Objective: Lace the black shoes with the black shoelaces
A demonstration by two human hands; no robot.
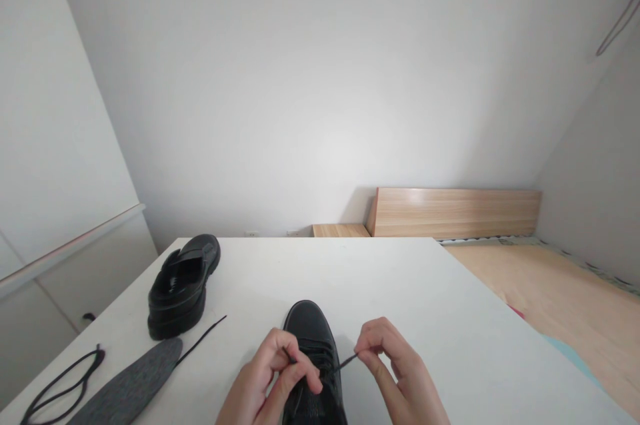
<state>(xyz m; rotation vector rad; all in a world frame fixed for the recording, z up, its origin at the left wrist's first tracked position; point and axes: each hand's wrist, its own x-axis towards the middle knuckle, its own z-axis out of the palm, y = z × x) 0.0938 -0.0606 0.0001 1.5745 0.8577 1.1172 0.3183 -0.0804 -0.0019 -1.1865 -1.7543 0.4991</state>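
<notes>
Left hand (273,378) pinching lace (345,363) at shoe (313,345) eyelets; right hand (395,372) pinching same lace's free end, held taut, likely for threading. Shoe at near worktop (350,272) edge, toe pointing away, between both hands. Second shoe (183,285) far left, unlaced; spare lace (65,385) and insole (130,385) lying loose beside it, probably set aside.

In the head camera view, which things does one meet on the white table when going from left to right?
Loose black lace → grey insole → unlaced black shoe → left hand → black shoe being laced → right hand. Each hand pinches an end of that shoe's lace.
</notes>
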